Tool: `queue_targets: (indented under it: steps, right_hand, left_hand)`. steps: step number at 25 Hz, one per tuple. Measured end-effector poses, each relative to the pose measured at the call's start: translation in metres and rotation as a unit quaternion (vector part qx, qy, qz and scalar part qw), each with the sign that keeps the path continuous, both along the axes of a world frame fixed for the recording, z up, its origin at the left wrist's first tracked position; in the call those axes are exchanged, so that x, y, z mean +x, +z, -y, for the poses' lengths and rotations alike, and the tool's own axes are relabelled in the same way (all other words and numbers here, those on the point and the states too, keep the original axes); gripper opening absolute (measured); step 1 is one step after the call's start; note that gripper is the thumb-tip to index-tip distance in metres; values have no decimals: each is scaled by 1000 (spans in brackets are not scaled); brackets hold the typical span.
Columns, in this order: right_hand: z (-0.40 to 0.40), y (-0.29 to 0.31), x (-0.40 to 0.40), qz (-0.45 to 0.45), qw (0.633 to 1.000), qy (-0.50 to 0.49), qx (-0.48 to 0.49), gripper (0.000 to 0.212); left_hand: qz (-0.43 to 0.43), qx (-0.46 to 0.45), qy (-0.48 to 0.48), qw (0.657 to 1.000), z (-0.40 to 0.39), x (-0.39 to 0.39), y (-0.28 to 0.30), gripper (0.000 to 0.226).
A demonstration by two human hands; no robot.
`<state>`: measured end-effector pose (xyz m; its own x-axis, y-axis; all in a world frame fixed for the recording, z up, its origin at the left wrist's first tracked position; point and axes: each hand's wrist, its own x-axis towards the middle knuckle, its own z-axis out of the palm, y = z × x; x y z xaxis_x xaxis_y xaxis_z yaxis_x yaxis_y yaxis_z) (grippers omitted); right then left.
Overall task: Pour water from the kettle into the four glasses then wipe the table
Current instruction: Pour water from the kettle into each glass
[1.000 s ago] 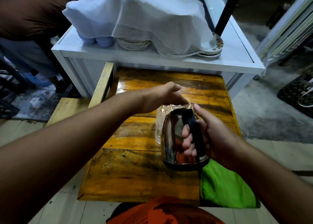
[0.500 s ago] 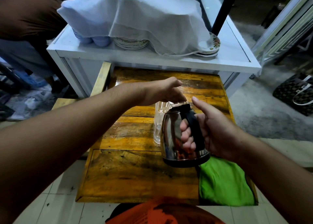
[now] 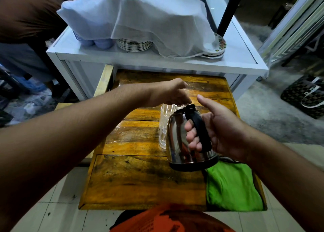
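Kettle (image 3: 185,138) being held over the table (image 3: 140,179), glasses (image 3: 164,124) partly hidden behind it.

The handle is being gripped by the right hand (image 3: 217,131), fingers curled round it, thumb raised. The glass tops are being covered by the left hand (image 3: 166,94); its fingers cannot be made out. A green cloth (image 3: 231,186) is lying just beside the kettle's base. Since a second ago, little is being changed.
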<state>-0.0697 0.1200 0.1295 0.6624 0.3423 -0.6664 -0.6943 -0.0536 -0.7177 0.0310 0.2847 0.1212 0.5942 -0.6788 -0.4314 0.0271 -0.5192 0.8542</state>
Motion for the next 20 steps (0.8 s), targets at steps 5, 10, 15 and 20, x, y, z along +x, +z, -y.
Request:
queue_targets:
  steps: [5, 10, 15, 20]
  right_hand:
    - [1, 5, 4, 0, 1000, 2, 8, 77]
    - [5, 11, 8, -3, 1000, 16, -6, 78]
    - [10, 15, 11, 5, 1000, 17, -15, 78]
    - [16, 18, 12, 9, 1000, 18, -9, 77]
  left_hand:
    - [-1, 0, 9, 1000, 2, 3, 3, 65]
    - [2, -2, -4, 1000, 2, 5, 4, 66]
    - [0, -15, -4, 1000, 1, 7, 5, 66]
    - [2, -24, -1, 1000, 3, 8, 8, 65]
